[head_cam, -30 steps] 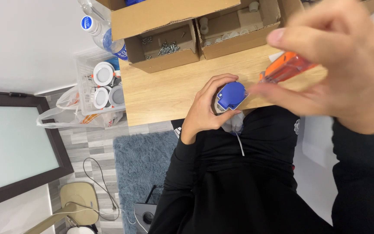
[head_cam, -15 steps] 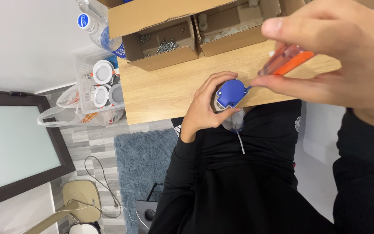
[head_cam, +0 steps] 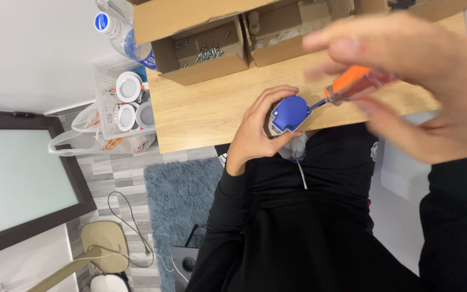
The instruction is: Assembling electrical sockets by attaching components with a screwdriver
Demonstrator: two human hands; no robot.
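Right hand: the right hand [head_cam: 428, 92] is closest to the camera and blurred, its fingers pinched around the orange handle of a screwdriver [head_cam: 360, 84], up and to the right of the blue socket.
Screwdriver tip: the short shaft slants down and left and meets the right edge of the blue socket; whether it sits in a screw head is too blurred to tell.
Blue socket: the blue socket [head_cam: 289, 113], a round-faced plug housing on a pale base, is held over the near edge of the wooden table [head_cam: 206, 111].
Left hand: the left hand [head_cam: 255, 132] wraps the blue socket from the left and below, fingers curled tight over its top and underside.
Beyond the socket: two open cardboard boxes [head_cam: 201, 51] stand on the table past the blue socket, the left one holding loose screws.
Left of the socket: off the table edge, a clear bin [head_cam: 128, 103] holds white round fittings, with a water bottle [head_cam: 120, 32] behind it.
Risk: with only one hand bracing the blue socket, the tip could slip sideways and jab the fingers [head_cam: 268, 100] beside it.
Risk: a loosened screw could drop past the table edge onto the grey rug [head_cam: 177, 200].
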